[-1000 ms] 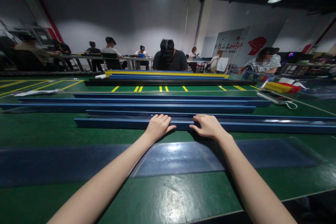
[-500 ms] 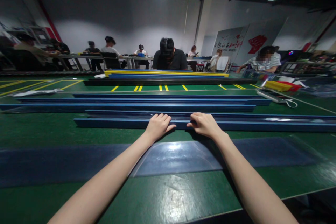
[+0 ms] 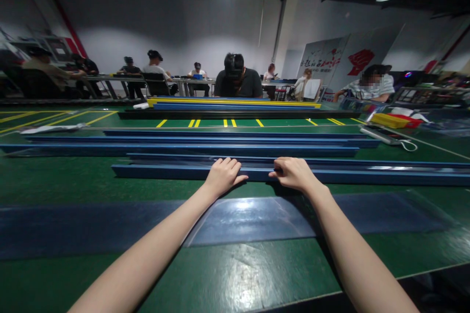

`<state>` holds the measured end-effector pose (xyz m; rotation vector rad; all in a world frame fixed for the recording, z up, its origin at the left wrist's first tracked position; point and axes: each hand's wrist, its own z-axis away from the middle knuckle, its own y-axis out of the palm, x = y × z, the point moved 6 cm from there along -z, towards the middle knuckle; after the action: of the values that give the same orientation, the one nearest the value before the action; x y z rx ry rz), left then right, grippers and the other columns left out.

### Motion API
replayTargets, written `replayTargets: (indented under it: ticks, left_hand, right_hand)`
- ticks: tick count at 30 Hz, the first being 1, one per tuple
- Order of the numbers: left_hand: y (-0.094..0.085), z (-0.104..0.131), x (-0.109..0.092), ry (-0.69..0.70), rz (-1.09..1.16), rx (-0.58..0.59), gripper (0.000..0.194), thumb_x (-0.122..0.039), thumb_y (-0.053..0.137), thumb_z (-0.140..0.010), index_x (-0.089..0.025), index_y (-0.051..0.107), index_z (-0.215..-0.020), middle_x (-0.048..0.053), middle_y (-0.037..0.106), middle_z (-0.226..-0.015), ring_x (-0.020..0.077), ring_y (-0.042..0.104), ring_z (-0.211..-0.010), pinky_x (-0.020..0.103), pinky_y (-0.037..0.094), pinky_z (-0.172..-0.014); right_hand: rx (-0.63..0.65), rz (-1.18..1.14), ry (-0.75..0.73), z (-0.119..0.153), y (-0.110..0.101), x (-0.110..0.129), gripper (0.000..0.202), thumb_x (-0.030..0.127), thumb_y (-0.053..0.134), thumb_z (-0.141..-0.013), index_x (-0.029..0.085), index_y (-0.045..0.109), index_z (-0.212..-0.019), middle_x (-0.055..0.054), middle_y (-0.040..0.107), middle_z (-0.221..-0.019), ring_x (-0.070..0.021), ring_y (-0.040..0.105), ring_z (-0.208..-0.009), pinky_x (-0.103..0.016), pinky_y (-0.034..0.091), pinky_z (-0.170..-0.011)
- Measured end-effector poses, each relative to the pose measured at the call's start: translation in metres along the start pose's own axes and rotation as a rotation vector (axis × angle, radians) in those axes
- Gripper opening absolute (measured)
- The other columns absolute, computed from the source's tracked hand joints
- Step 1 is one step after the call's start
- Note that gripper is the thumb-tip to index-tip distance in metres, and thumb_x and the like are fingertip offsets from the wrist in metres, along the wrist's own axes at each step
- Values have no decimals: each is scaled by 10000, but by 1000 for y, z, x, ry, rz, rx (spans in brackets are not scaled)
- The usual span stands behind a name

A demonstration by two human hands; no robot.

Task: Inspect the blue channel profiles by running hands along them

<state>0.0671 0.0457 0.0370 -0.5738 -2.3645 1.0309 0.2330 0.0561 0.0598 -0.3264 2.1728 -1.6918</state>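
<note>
A long blue channel strip (image 3: 176,172) lies across the green table in front of me. My left hand (image 3: 224,176) rests over it left of its middle, fingers curled over into the channel and thumb along the near wall. To the right, my right hand (image 3: 292,173) is closed on the same strip, its fingers bent inside the channel and its thumb at the near wall. Part of a clear film seems to lie inside the channel. Nearer to me, a flat transparent sheet (image 3: 249,220) lies on the table under my forearms.
More blue strips (image 3: 183,149) lie just beyond. Farther back are yellow strips (image 3: 235,102) and a black strip (image 3: 235,115). A power strip (image 3: 382,135) and a yellow tray (image 3: 389,120) sit at the right. A person (image 3: 238,78) sits across the table.
The held blue strip has shifted slightly to the right. My right hand has moved right with it, while my left hand has barely moved.
</note>
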Motion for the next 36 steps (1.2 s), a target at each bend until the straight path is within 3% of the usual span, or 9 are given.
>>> replayTargets:
  ticks: [13, 24, 36]
  left_hand:
    - [1, 1, 0, 11, -23, -23, 379, -492, 403, -831, -151, 527, -720, 46, 592, -678, 172, 527, -671, 286, 300, -582]
    - [1, 1, 1, 6, -16, -21, 378, -494, 411, -826, -150, 533, -727, 48, 593, -676, 172, 529, -662, 288, 315, -585]
    - [1, 1, 0, 5, -27, -30, 368, -491, 422, -822, -155, 526, -713, 38, 595, -678, 170, 533, -659, 283, 315, -579]
  right_hand:
    - [11, -11, 22, 0, 2, 0, 250, 409, 451, -786, 193, 575, -762, -38, 643, -820, -169, 574, -739, -242, 245, -534]
    - [39, -173, -33, -3, 12, 12, 275, 346, 437, -807, 207, 546, -1018, -55, 628, -1013, -186, 563, -915, -242, 352, -704]
    - [22, -229, -77, -3, 11, 18, 297, 327, 440, -813, 178, 557, -1041, -86, 600, -1049, -186, 536, -969, -258, 371, -781]
